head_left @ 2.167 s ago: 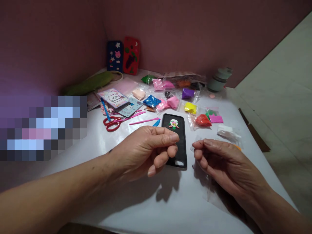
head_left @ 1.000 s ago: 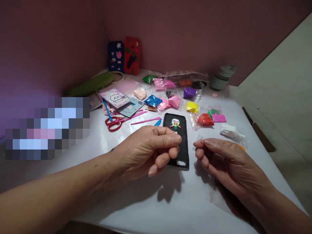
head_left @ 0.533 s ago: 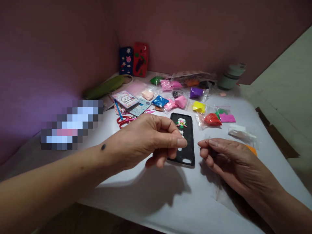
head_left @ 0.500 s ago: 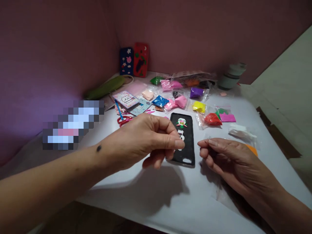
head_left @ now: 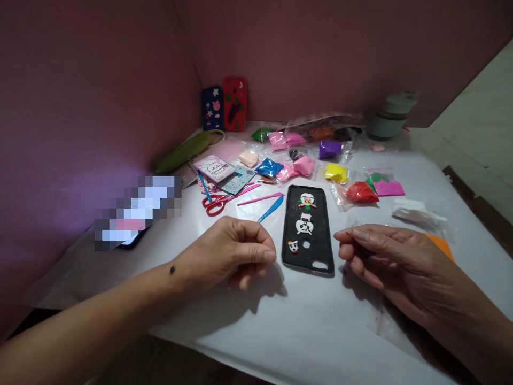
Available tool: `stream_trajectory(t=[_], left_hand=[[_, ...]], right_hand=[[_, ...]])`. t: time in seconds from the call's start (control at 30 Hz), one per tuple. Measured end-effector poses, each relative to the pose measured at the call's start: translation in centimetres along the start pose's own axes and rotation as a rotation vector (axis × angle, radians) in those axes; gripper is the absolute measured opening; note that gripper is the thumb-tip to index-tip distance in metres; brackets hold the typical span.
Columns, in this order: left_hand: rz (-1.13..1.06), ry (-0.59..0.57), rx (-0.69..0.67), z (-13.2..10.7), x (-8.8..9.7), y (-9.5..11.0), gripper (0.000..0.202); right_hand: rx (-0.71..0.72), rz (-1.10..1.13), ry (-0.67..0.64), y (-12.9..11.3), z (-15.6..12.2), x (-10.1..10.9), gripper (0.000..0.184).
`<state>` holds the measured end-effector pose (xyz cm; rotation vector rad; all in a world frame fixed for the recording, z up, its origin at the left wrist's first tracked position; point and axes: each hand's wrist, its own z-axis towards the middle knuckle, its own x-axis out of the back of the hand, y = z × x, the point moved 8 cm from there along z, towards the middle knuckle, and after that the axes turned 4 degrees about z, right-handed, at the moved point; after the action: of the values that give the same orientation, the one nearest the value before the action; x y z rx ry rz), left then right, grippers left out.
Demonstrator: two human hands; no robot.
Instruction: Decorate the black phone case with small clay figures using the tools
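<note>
A black phone case (head_left: pixel 296 256) lies on the table between my hands, with small clay figures on it: a white figure with pink and green at the top, a white skull-like one (head_left: pixel 304 225) below it, and a small white-and-orange face (head_left: pixel 293 246) at the lower left. Just left of the case, my left hand (head_left: pixel 236 254) is closed, thumb against forefinger; anything in the pinch is too small to see. My right hand (head_left: pixel 380 256), on the other side of the case, is also pinched, and what it may hold cannot be made out.
Behind the case lie red scissors (head_left: pixel 214 205), a pink tool (head_left: pixel 260 199) and a blue tool (head_left: pixel 271 207). Several clay packets, including red (head_left: pixel 363 192) and yellow (head_left: pixel 335 172), spread across the back. A phone (head_left: pixel 138 211) is at left, a cup (head_left: pixel 388 117) at back right.
My left hand has moved left and down, away from over the case, uncovering its figures and the tools behind. My right hand keeps its pinch; the view has shifted slightly.
</note>
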<state>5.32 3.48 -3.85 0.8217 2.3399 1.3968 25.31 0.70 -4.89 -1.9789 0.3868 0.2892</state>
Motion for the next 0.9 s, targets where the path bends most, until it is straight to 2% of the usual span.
stream_trajectory(t=[0.13,0.33,0.53,0.9], left_hand=[[-0.302,-0.07,0.063,0.1,0.2,-0.9,0.017],[-0.488,-0.137,0.083,0.5,0.7,-2.0,0.014],[-0.544,-0.172,0.065,0.6,0.9,-2.1,0.014],[-0.49,-0.153,0.064,0.4,0.8,-1.8,0.011]], right_hand=[[-0.034,0.009,0.037,0.6,0.0,0.5,0.021],[-0.064,0.009,0.078,0.7,0.2,0.9,0.026],[-0.083,0.006,0.137,1.0,0.4,1.2,0.024],[-0.09,-0.01,0.13,1.3,0.5,2.0,0.022]])
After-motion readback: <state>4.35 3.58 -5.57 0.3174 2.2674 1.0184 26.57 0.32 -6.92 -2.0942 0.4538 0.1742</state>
